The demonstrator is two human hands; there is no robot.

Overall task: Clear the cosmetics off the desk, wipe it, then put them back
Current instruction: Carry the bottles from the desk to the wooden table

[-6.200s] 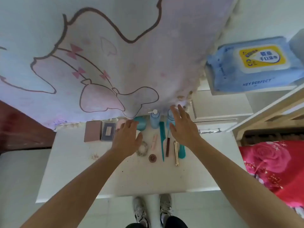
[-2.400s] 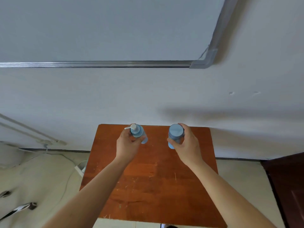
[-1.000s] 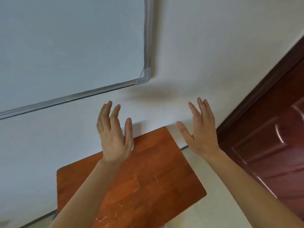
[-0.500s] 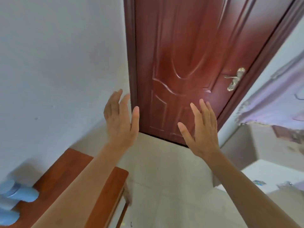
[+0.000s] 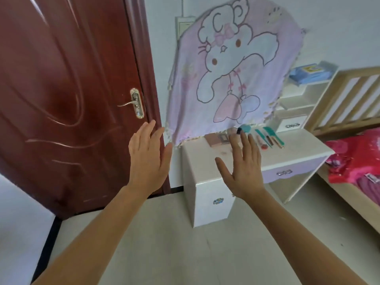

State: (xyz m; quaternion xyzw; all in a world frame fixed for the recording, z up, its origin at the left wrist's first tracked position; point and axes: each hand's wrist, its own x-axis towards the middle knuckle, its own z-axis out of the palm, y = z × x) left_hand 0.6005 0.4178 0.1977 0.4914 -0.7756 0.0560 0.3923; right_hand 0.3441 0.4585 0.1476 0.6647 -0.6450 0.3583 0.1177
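Head view: two empty hands raised in front of a white table.
The left hand (image 5: 147, 153) and right hand (image 5: 242, 167) are flat with fingers spread, holding nothing. Past them, the smooth table (image 5: 207, 159) carries the cosmetics (image 5: 265, 140) along its back edge: teal combs, thin sticks and a flat pink box. The right fingers hide some. A soft purple cartoon cloth (image 5: 232, 68) hangs behind, and a shiny red-brown door (image 5: 61, 89) stands to the left.

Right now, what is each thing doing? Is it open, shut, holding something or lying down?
left hand: open, holds nothing
right hand: open, holds nothing
door: looks shut
desk drawer: shut
cosmetics: lying on the desk, not cleared yet
pink cloth: hanging at the back of the desk
wipes pack: lying flat, lid too blurry to tell
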